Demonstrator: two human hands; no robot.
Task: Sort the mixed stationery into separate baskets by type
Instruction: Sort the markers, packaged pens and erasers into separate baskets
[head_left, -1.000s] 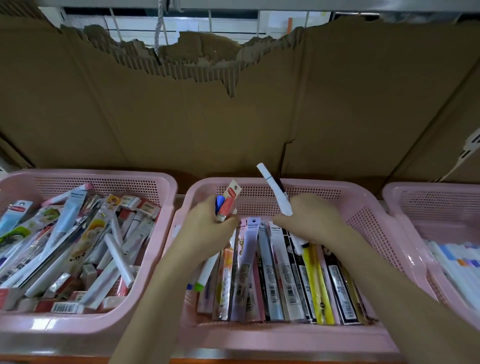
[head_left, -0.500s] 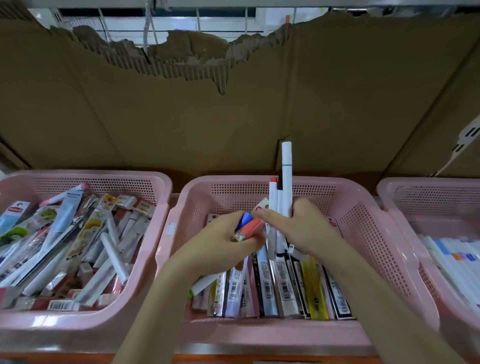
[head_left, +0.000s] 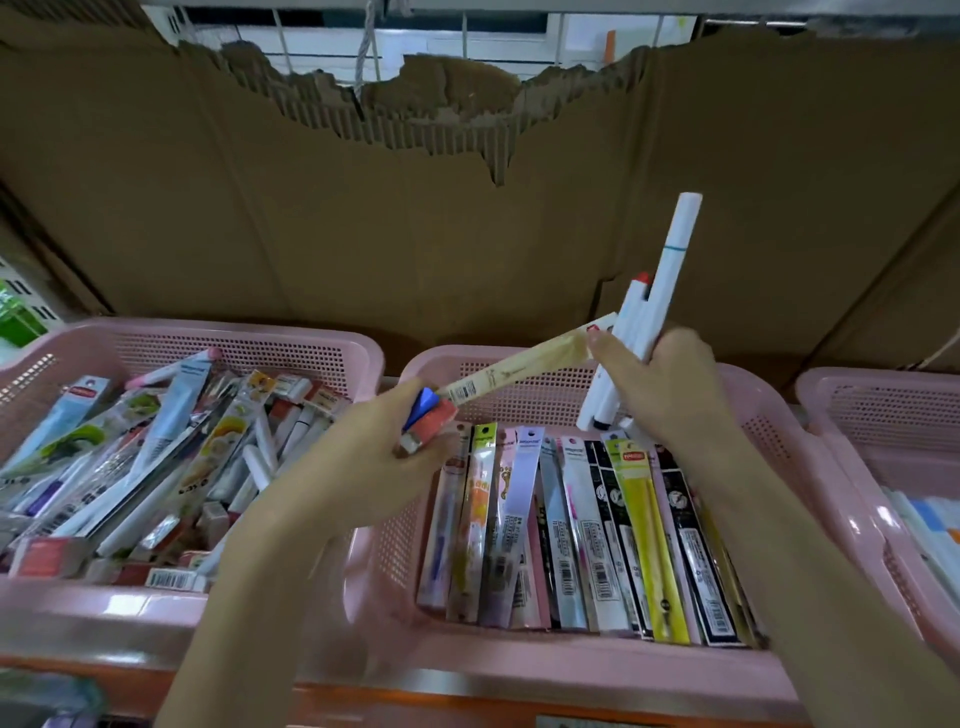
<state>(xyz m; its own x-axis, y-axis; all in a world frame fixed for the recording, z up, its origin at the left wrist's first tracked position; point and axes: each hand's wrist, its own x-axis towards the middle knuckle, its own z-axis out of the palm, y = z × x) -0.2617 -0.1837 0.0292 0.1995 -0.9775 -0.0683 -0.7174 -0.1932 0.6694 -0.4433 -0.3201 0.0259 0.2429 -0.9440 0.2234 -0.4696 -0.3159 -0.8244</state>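
— Pens, what about them?
— Two white pens (head_left: 655, 301) were held in the right hand (head_left: 670, 384). The fingers were curled around them, and the pens stuck up past the fingertips, with a red tip on the shorter one.
— And the thumb?
— The right thumb pinched the top end of a long cream packet (head_left: 519, 364). The packet ran down from that thumb to the left hand (head_left: 374, 457).
— What did the left hand do?
— Its fingers were curled around a blue and red bundle (head_left: 428, 421) and the low end of the packet. I cannot tell how many things were in the bundle.
— What was under the fingers?
— The middle pink basket (head_left: 571, 670) lay below both hands, with flat packets (head_left: 587, 530) lined up side by side. Past the left hand's knuckles sat the left pink basket (head_left: 156, 338), full of mixed stationery (head_left: 156, 467). Beyond the right wrist was a third pink basket (head_left: 883, 415). Torn brown cardboard (head_left: 467, 208) stood behind the fingertips.
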